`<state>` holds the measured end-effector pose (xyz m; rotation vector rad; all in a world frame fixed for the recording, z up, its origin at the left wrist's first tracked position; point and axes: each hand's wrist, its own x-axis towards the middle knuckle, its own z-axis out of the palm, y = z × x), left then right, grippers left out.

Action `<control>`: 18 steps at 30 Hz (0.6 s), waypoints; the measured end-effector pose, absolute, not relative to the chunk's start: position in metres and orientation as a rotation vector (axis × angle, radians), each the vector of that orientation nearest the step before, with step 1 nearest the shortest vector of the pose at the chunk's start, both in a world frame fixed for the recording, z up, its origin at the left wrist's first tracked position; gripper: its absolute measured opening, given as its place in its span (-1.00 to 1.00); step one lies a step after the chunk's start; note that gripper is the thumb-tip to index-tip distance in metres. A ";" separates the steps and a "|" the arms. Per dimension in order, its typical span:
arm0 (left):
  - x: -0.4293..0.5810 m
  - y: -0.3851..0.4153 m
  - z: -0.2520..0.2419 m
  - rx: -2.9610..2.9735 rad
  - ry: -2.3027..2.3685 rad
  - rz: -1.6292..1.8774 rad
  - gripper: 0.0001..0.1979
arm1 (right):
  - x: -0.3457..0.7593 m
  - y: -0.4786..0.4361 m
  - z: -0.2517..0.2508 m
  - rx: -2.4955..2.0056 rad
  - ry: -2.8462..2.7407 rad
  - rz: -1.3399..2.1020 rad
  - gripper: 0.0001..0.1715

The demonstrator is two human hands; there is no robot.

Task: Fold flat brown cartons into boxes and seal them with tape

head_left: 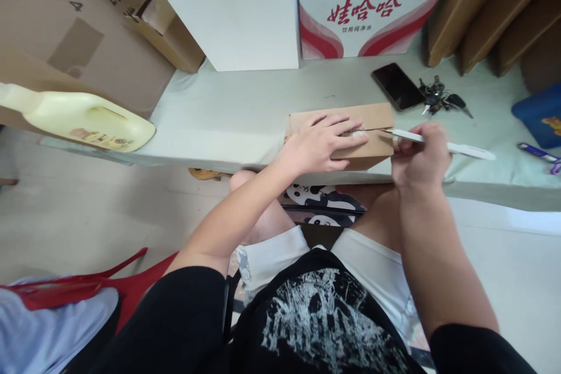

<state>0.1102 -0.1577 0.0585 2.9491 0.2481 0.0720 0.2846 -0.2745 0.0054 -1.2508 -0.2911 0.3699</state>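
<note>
Head view: left hand (322, 143) lies spread flat on the small brown box (372, 155). Right hand (421, 158) clenches a white cutter (468, 151), its tip at the box's top seam.

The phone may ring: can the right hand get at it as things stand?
Likely not at once: the right hand is closed round a white cutter, so its fingers are taken. The way looks free; the phone lies on bare cloth just beyond the carton.
</note>
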 end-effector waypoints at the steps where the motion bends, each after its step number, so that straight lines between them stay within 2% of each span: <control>1: 0.110 -0.158 0.059 2.948 0.249 0.075 -0.42 | 0.288 -0.277 0.001 -1.216 -0.256 0.397 -0.72; 5: 0.110 -0.159 0.059 2.941 0.263 0.083 -0.41 | 0.299 -0.295 -0.014 -1.261 -0.123 0.406 -0.72; 9: 0.110 -0.159 0.059 2.927 0.270 0.088 -0.37 | 0.304 -0.313 -0.025 -1.218 -0.030 0.474 -0.85; 11: 0.111 -0.159 0.058 2.916 0.277 0.094 -0.35 | 0.306 -0.317 -0.029 -1.248 0.051 0.393 -0.90; 14: 0.111 -0.158 0.057 2.903 0.288 0.108 -0.36 | 0.311 -0.316 -0.033 -1.318 0.136 0.237 -0.84; 18: 0.111 -0.158 0.056 2.893 0.280 0.125 -0.38 | 0.319 -0.316 -0.027 -1.408 0.074 0.241 -0.78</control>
